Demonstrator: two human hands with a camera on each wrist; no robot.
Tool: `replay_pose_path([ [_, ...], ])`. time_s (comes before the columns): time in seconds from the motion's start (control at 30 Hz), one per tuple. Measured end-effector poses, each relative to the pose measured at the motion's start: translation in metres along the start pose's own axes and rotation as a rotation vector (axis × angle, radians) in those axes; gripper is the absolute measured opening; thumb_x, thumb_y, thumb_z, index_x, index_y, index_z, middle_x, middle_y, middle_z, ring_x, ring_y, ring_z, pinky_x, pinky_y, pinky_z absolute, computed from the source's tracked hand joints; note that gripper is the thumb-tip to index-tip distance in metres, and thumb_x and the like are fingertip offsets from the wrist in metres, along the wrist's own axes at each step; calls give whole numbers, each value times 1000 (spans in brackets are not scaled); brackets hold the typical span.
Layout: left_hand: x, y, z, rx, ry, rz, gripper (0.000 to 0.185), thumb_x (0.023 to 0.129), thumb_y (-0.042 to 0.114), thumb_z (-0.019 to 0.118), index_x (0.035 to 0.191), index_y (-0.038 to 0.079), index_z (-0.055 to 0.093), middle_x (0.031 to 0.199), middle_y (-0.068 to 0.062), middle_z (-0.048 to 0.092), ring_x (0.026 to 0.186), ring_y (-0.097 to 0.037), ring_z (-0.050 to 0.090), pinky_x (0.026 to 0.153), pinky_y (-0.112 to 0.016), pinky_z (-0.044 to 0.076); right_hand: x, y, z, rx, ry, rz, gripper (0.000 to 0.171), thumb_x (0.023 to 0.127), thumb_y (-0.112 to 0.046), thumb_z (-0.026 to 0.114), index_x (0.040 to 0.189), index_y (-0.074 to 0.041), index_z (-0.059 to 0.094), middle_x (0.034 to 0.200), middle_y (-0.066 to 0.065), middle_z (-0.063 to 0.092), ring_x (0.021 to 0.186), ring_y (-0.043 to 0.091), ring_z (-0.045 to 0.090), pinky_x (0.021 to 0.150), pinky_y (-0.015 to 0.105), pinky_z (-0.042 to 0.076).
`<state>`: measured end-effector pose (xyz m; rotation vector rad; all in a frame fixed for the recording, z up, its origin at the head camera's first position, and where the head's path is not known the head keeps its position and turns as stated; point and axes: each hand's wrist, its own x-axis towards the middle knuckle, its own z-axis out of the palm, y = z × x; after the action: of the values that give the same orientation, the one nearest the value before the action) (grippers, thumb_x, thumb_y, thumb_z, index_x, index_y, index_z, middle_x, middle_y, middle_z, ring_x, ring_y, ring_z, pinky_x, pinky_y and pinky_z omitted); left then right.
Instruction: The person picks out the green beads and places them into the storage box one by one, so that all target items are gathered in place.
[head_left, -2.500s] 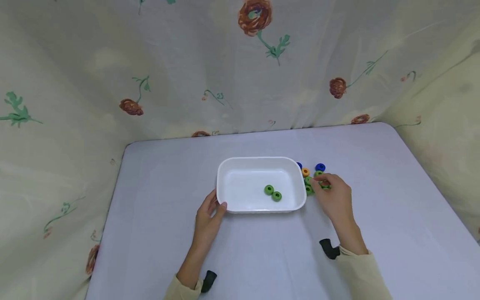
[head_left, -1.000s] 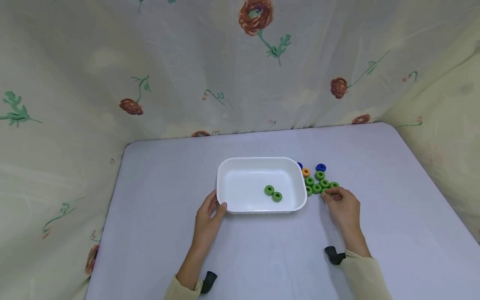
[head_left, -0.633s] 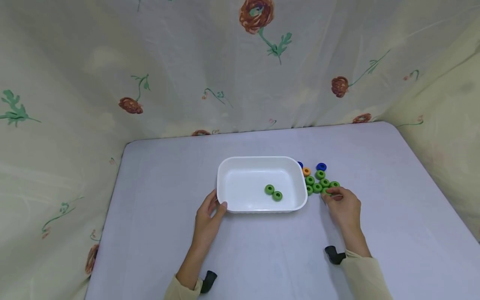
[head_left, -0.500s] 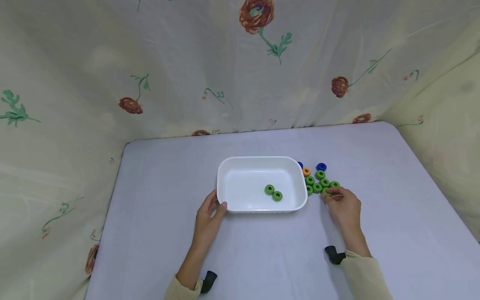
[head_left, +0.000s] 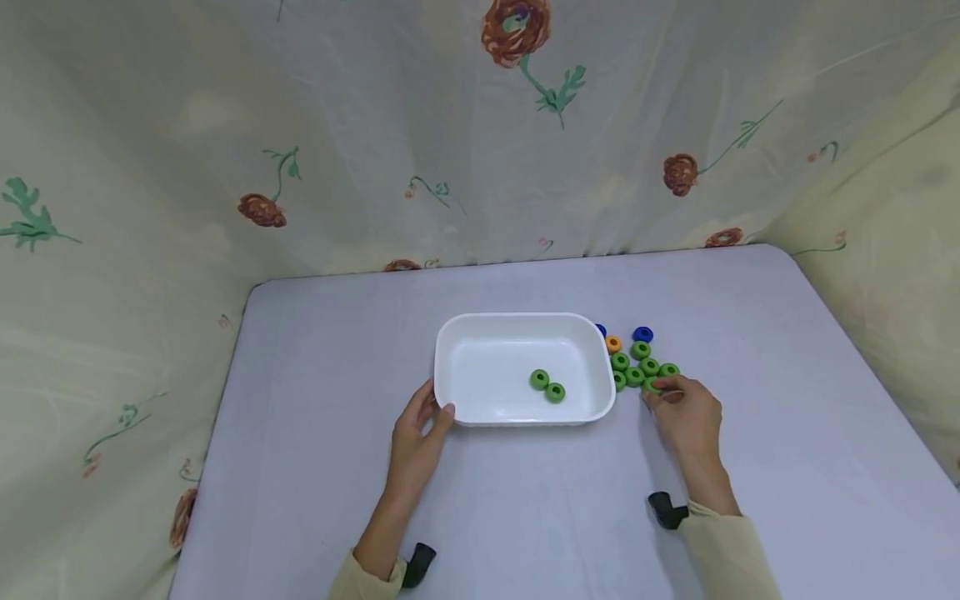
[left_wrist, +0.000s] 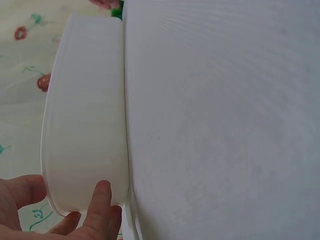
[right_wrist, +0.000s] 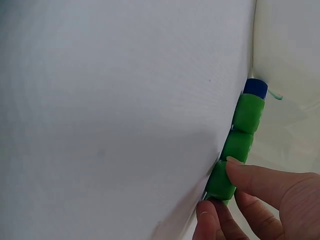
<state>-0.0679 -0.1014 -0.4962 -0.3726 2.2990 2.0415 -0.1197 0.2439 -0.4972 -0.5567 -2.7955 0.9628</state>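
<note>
A white tray (head_left: 487, 367) lies on the table, two green beads (head_left: 539, 380) with centre holes inside it. My left hand (head_left: 416, 442) grips the tray's near left corner; in the left wrist view the thumb touches the rim and the fingers (left_wrist: 100, 202) press the side wall. Right of the tray is a cluster of several green beads (head_left: 641, 350). At its near edge my right hand (head_left: 688, 417) pinches one green bead (right_wrist: 218, 182) between thumb and fingers, partly covering it. That bead appears to be still down among the others.
Blue beads (head_left: 642, 334) and an orange bead (head_left: 613, 343) lie at the far side of the cluster, one blue partly behind the tray. A pale cloth covers the table (head_left: 337, 358). Flowered curtains (head_left: 360, 167) hang behind and beside it.
Since the earliest frame my right hand has moved right and nearer to me, uncovering more green beads. In the last second it has stayed nearly still. My left hand and the tray hold their place.
</note>
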Motion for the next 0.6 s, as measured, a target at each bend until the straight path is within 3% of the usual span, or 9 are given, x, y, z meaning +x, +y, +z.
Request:
replay_pose_path([
  [0.6, 0, 1, 0, -12, -8, -3, 57, 99, 23, 62, 152, 13, 42, 154, -11, 48, 143, -29, 47, 113, -45, 49, -4, 2, 0, 32, -10, 60, 22, 87, -15, 75, 103, -1, 73, 102, 21, 72, 91, 30, 66, 62, 21, 45],
])
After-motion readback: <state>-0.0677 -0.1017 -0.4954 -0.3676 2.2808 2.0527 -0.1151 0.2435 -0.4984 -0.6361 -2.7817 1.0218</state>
